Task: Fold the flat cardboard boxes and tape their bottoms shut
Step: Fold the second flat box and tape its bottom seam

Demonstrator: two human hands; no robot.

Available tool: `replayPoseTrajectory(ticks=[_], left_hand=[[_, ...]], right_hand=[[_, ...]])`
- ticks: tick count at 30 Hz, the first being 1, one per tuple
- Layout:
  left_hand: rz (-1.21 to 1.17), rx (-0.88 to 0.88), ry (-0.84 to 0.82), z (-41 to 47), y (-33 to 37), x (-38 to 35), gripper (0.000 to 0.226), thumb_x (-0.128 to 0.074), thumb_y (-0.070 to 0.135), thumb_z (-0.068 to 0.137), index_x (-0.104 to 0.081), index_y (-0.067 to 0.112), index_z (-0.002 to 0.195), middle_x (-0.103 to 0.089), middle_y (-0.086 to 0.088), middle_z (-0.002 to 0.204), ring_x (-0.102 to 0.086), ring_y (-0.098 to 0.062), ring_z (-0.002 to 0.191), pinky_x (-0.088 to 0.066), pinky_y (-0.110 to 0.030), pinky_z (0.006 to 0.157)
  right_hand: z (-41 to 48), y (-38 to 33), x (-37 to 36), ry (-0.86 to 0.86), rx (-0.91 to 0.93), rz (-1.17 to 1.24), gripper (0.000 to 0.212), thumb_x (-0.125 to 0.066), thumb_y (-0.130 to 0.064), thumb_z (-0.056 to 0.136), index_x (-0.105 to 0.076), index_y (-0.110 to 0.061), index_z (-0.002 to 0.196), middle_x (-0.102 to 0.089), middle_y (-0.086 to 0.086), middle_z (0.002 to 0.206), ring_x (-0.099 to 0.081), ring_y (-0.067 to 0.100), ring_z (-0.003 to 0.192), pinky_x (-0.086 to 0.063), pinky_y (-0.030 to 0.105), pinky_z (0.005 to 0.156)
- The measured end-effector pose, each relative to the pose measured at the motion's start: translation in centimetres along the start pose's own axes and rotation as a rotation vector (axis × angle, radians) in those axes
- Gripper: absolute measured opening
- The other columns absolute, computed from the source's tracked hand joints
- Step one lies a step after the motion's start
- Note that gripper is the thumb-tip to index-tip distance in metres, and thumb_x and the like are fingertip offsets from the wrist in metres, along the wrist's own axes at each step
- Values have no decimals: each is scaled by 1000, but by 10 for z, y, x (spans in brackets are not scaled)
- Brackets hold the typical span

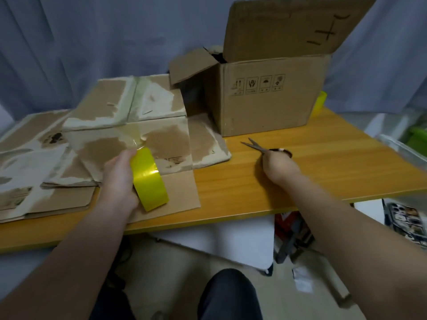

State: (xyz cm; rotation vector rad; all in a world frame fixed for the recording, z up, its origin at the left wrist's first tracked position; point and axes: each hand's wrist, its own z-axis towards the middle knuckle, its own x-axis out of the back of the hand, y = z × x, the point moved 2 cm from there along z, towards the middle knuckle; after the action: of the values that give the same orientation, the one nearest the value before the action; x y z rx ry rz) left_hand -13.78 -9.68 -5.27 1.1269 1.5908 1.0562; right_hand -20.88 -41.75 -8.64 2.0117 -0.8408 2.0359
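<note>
A folded cardboard box stands bottom up on the wooden table, its torn flaps closed. My left hand grips a yellow tape roll against the box's near side, and a clear strip of tape runs from the roll up to the box's top edge. My right hand holds a pair of scissors low over the table, blades slightly apart and pointing left toward the box. Several flat cardboard boxes lie stacked at the left.
A larger assembled box with raised flaps stands at the back right, a second yellow roll half hidden behind it. A grey curtain hangs behind the table. Clutter sits on the floor at the right, past the table's edge.
</note>
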Motion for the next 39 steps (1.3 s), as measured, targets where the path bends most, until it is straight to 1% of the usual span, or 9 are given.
replayPoseTrajectory(ticks=[2,5,12,15,19,27,31,36,39], left_hand=[[14,-9,-16,-5,3,-2,18,-62,33,87,-61,21,100,-57,-2,80,-58,-15,62,-47,-25,50],[26,-10,-34,-12,7,-4,30,-60,31,89,-58,15,115,-55,-1,77,-57,-13,60,-44,-22,46],[57,54,-188,-17,17,4,12,-55,25,92,-60,20,83,-61,0,64,-59,-11,52,-48,-20,49],[78,87,-204,-10,22,14,12,-58,28,90,-61,18,84,-60,-3,68,-59,-15,56,-49,-27,59],[92,118,-234,-6,26,25,19,-62,31,87,-64,14,96,-64,-10,79,-63,-24,66,-53,-36,69],[231,-44,-231,-9,41,40,18,-63,31,90,-59,15,99,-61,-4,83,-59,-17,70,-47,-27,55],[268,-22,-257,-15,41,40,13,-60,27,92,-55,16,96,-57,-2,77,-54,-14,61,-44,-19,41],[309,-44,-251,-10,47,53,19,-62,28,91,-55,15,102,-57,-2,80,-55,-15,67,-43,-25,54],[322,22,-296,-5,43,58,23,-62,29,91,-56,15,108,-60,-4,85,-57,-17,73,-45,-27,60]], right_hand=[[-13,-17,-4,11,109,-22,35,-41,-12,97,-51,-10,131,-60,13,105,-58,31,87,-48,35,64],[-25,-38,-10,20,123,-103,37,-48,-22,94,-45,-17,131,-42,13,130,-42,34,120,-37,43,97],[-25,-38,-8,-62,103,-196,65,-53,-44,93,-25,-18,145,-8,15,157,-5,35,145,-8,49,117],[-32,-45,-8,-175,96,-161,66,-53,-46,93,-27,-18,146,-28,12,151,-26,32,139,-25,46,112],[-55,-68,-4,-77,-25,-174,45,-62,-37,88,-43,-16,123,-55,6,103,-56,28,98,-50,38,79],[-130,-82,7,44,-28,490,56,-67,-26,87,-45,-20,138,-66,9,108,-62,21,84,-43,23,52],[-137,-119,13,-239,222,837,36,-71,-14,84,-59,-23,117,-64,8,108,-61,17,95,-47,14,64],[-104,-145,33,-575,390,479,56,-75,-45,72,-59,-24,122,-58,-1,122,-51,13,115,-39,22,92],[-86,-163,50,-660,421,327,49,-76,-54,67,-66,-30,109,-64,-5,103,-56,13,96,-43,25,84]])
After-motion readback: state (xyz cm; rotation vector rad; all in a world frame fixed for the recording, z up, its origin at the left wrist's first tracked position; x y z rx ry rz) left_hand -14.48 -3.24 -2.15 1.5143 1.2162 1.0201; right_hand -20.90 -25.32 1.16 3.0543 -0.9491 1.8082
